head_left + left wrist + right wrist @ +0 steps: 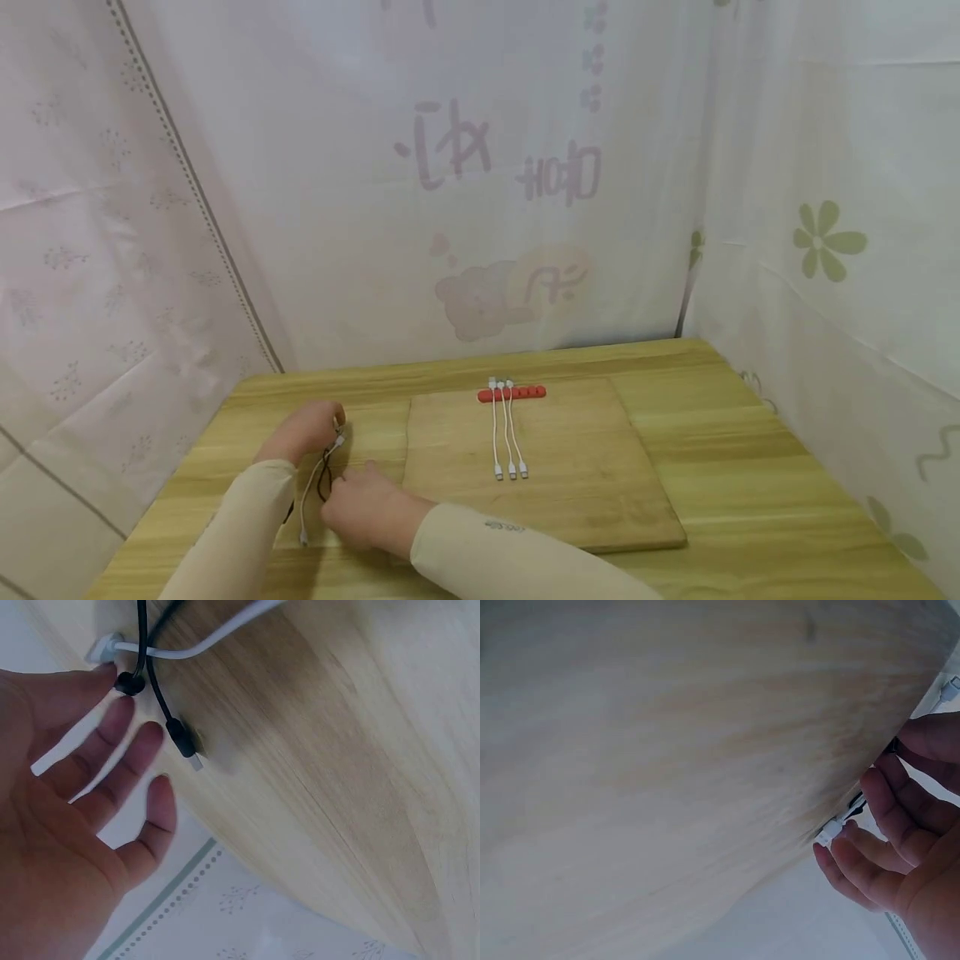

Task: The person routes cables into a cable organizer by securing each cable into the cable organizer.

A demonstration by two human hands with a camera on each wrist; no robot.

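Observation:
At the left of the table, my left hand (309, 429) pinches the black end of a black charging cable (129, 684) between thumb and fingertip. Another dark plug with a metal tip (180, 737) hangs just beyond the fingers. A white charging cable (306, 496) crosses the black one, its white plug (105, 648) beside the left thumb. Lower and to the right, my right hand (369, 507) has thumb and forefinger closed on a black piece (893, 745) of the black cable, mostly hidden by the fingers. Its other fingers are bent, close to a white plug (829, 831).
A wooden board (570, 492) lies on the table (727, 467) right of the hands. Near its far edge, a red cable holder (532, 392) has three white cables (496, 433) running side by side toward the front. Patterned curtains (360, 250) surround the table.

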